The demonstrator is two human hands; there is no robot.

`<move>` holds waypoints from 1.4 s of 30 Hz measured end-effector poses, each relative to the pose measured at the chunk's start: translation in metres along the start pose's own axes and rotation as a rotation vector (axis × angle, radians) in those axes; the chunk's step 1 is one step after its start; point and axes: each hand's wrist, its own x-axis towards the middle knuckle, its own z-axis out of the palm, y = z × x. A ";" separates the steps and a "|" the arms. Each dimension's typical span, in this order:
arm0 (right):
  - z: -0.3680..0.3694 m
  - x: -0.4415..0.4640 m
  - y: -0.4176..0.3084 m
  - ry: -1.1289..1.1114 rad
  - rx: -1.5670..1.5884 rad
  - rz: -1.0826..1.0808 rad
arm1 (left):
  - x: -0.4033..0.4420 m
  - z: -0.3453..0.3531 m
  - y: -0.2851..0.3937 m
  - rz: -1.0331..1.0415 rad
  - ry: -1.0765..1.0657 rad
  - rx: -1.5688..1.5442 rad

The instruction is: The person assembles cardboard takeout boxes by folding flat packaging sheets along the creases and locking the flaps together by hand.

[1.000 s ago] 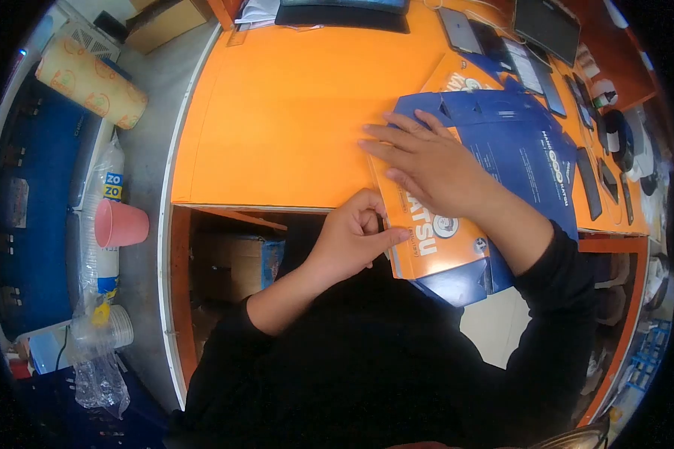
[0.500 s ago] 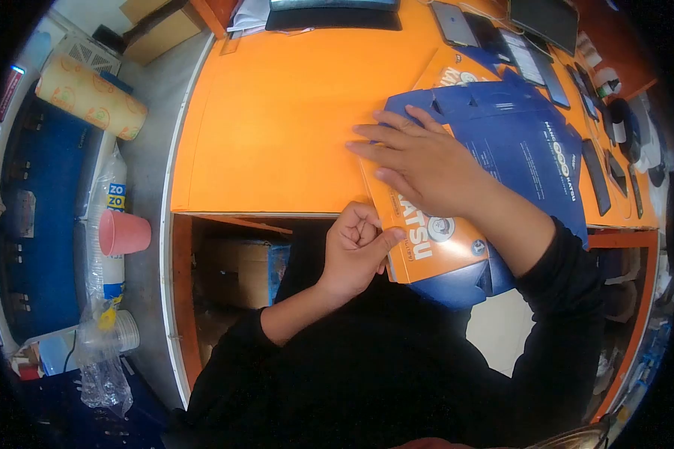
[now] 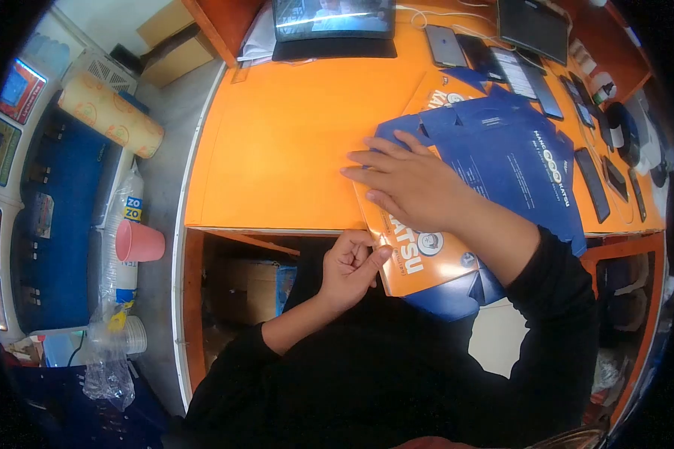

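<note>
My right hand (image 3: 408, 179) lies flat, fingers spread, pressing on a flat orange cardboard box blank (image 3: 421, 278) with "KATSU" printing. My left hand (image 3: 350, 271) is at the blank's near left edge. Its fingers are curled and the thumb rests against that edge, pinching it. The blank sticks out over the table's front edge towards my lap. Blue flattened cardboard blanks (image 3: 502, 168) lie under and beside it, with white "KATSU" lettering. Another orange printed panel (image 3: 436, 93) shows behind them.
The orange table (image 3: 277, 150) bears a tablet (image 3: 333, 22) at the back and several phones (image 3: 517, 72) on the right. Left of it are a pink cup (image 3: 140, 241), a patterned roll (image 3: 111, 114) and plastic-wrapped cups (image 3: 131, 334). A cardboard box (image 3: 251, 288) sits under the table.
My left thumb has slid back a little towards the blank's left edge. My right hand stays flat on the blank. The camera view has shifted slightly.
</note>
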 end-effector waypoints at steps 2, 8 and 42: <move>0.001 0.001 0.000 -0.003 0.001 0.005 | -0.003 -0.008 0.001 -0.036 0.071 0.058; -0.003 0.001 -0.004 -0.008 0.001 0.019 | -0.001 -0.012 0.005 -0.064 0.052 0.136; 0.003 0.001 -0.002 0.030 -0.016 0.016 | 0.013 -0.014 0.022 0.070 -0.134 0.397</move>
